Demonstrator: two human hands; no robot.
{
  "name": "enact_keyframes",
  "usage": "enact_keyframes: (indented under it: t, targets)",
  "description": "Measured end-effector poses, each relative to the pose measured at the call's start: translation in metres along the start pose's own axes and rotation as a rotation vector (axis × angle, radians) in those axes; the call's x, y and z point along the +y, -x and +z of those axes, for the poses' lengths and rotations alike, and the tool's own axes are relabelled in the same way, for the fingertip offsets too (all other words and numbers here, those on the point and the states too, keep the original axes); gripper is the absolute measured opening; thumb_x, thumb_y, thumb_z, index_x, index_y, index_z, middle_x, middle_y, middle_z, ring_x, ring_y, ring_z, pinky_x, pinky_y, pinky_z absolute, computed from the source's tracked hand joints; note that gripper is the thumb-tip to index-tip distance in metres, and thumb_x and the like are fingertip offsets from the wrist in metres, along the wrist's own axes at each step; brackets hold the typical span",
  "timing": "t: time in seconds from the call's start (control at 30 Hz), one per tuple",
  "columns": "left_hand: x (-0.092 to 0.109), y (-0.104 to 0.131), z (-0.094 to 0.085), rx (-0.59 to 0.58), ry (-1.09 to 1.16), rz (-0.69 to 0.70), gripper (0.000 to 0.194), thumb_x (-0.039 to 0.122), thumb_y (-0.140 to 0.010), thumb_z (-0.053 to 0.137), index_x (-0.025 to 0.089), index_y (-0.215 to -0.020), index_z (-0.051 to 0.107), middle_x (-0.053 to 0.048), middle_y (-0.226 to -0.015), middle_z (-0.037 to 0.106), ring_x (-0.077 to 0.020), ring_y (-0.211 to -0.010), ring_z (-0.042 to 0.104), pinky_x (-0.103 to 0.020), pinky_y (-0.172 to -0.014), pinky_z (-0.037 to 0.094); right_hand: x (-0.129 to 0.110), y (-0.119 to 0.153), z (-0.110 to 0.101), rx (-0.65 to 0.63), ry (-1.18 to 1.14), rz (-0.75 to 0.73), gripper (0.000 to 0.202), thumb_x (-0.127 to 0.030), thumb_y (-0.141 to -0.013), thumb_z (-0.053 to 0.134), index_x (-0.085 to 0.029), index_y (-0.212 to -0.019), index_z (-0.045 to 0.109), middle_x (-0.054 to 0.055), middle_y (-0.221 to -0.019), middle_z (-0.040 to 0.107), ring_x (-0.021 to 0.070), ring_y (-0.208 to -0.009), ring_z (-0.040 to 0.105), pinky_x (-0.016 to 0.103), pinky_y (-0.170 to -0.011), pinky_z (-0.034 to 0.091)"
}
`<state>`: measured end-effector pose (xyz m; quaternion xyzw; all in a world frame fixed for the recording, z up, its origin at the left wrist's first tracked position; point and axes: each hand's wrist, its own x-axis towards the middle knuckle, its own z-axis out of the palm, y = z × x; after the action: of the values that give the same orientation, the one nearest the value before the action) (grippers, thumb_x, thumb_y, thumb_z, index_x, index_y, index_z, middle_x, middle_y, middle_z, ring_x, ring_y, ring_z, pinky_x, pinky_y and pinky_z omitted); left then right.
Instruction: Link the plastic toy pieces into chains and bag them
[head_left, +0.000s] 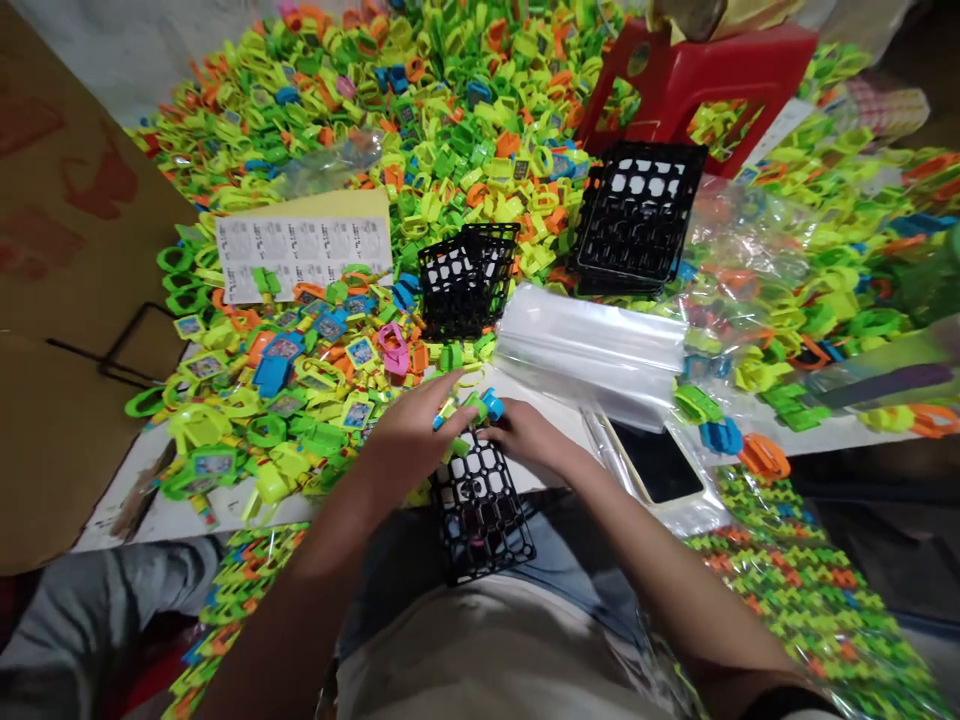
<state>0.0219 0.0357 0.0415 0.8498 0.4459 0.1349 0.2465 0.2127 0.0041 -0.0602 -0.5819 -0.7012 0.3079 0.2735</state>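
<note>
A black plastic grid tray [484,500] rests tilted over my lap, against the table's front edge. At its upper end, my left hand [412,430] is closed around small green and yellow toy watches, partly hidden by the fingers. My right hand [529,432] meets it from the other side, fingers curled at a blue toy watch [492,404] and close to the tray's top edge. What the right fingertips press on is partly hidden. Loose toy watches with picture faces, such as a green one [206,468], lie to the left of my hands.
Behind lie more black grid trays [469,285], a taller tray stack [637,215], clear plastic bags [592,345] and a sticker sheet [300,250]. A phone [656,460] is right of my hands. A red stool [697,80] stands in the heap; a cardboard box [75,280] borders the left.
</note>
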Motion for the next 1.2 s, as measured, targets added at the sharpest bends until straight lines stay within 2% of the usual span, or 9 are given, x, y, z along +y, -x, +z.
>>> enact_keyframes:
  t: [0.1, 0.17, 0.23, 0.37, 0.57, 0.73, 0.9, 1.07, 1.2]
  targets:
    - [-0.027, 0.044, -0.022, 0.165, -0.075, -0.042, 0.04, 0.041, -0.091, 0.041, 0.019, -0.12, 0.056, -0.008, -0.123, 0.06, -0.0229, -0.116, 0.053, -0.038, -0.1, 0.039, -0.004, 0.025, -0.001, 0.184, -0.022, 0.134, 0.023, -0.03, -0.078, 0.064, -0.015, -0.095, 0.061, 0.002, -0.077, 0.064, 0.0156, -0.066, 0.056, 0.025, -0.063, 0.042]
    - [-0.049, 0.078, -0.033, 0.221, -0.145, -0.126, 0.034, 0.042, -0.09, 0.044, 0.02, -0.11, 0.06, -0.008, -0.112, 0.064, -0.0238, -0.106, 0.057, -0.039, -0.094, 0.042, -0.016, 0.047, 0.001, 0.273, 0.004, 0.175, 0.02, -0.036, -0.083, 0.058, -0.017, -0.079, 0.062, 0.003, -0.073, 0.064, 0.0167, -0.066, 0.057, 0.027, -0.064, 0.043]
    - [-0.066, 0.109, -0.034, 0.217, -0.204, -0.194, 0.032, 0.043, -0.087, 0.049, 0.021, -0.107, 0.061, -0.007, -0.105, 0.064, -0.0247, -0.101, 0.058, -0.04, -0.09, 0.043, -0.036, 0.066, 0.009, 0.145, -0.043, 0.137, 0.029, -0.036, -0.091, 0.046, -0.019, -0.075, 0.064, 0.003, -0.073, 0.066, 0.0169, -0.069, 0.061, 0.027, -0.066, 0.045]
    - [-0.073, 0.145, -0.011, 0.172, -0.124, -0.309, 0.031, 0.047, -0.084, 0.052, 0.02, -0.095, 0.06, -0.005, -0.09, 0.063, -0.0211, -0.087, 0.06, -0.034, -0.078, 0.047, -0.087, 0.071, 0.046, -0.174, 0.072, -0.095, 0.03, -0.023, -0.092, 0.045, -0.024, -0.118, 0.058, 0.006, -0.104, 0.066, 0.0186, -0.09, 0.063, 0.028, -0.077, 0.047]
    - [-0.055, 0.15, 0.025, 0.106, -0.001, -0.452, 0.028, 0.047, -0.087, 0.046, 0.021, -0.087, 0.054, -0.001, -0.077, 0.059, -0.0188, -0.072, 0.059, -0.032, -0.068, 0.047, -0.114, 0.046, 0.086, -0.193, 0.209, -0.085, 0.029, -0.016, -0.087, 0.049, -0.024, -0.113, 0.06, 0.01, -0.115, 0.058, 0.0237, -0.098, 0.058, 0.033, -0.079, 0.048]
    - [-0.042, 0.16, 0.034, 0.133, 0.402, -0.488, 0.031, 0.049, -0.089, 0.041, 0.021, -0.099, 0.048, -0.006, -0.092, 0.062, -0.0208, -0.086, 0.062, -0.037, -0.079, 0.051, -0.121, 0.078, 0.067, -0.126, -0.29, -0.081, 0.025, -0.013, -0.085, 0.053, -0.022, -0.107, 0.061, 0.006, -0.104, 0.059, 0.0161, -0.093, 0.058, 0.026, -0.082, 0.048]
    - [-0.017, 0.164, 0.04, -0.11, 0.856, -0.478, 0.044, 0.048, -0.091, 0.037, 0.023, -0.128, 0.036, -0.008, -0.116, 0.062, -0.0196, -0.107, 0.06, -0.035, -0.091, 0.05, -0.135, 0.111, 0.038, -0.326, -0.47, -0.126, 0.028, -0.004, -0.082, 0.049, -0.022, -0.1, 0.061, 0.001, -0.095, 0.064, 0.0124, -0.087, 0.06, 0.022, -0.078, 0.048]
    - [-0.013, 0.152, 0.035, -0.224, 0.534, -0.374, 0.045, 0.05, -0.087, 0.046, 0.025, -0.123, 0.052, -0.007, -0.124, 0.06, -0.0246, -0.112, 0.058, -0.04, -0.097, 0.046, -0.118, 0.117, 0.019, -0.023, -0.078, -0.157, 0.028, -0.014, -0.091, 0.043, -0.02, -0.115, 0.055, 0.006, -0.099, 0.065, 0.0165, -0.088, 0.059, 0.029, -0.077, 0.048]
    - [-0.002, 0.135, 0.028, -0.289, 0.279, -0.273, 0.07, 0.052, -0.076, 0.059, 0.027, -0.138, 0.037, -0.008, -0.125, 0.061, -0.0281, -0.11, 0.06, -0.041, -0.091, 0.049, -0.095, 0.107, 0.018, -0.037, 0.452, -0.298, 0.036, -0.018, -0.091, 0.043, -0.018, -0.126, 0.051, 0.008, -0.092, 0.063, 0.0212, -0.077, 0.053, 0.034, -0.065, 0.041]
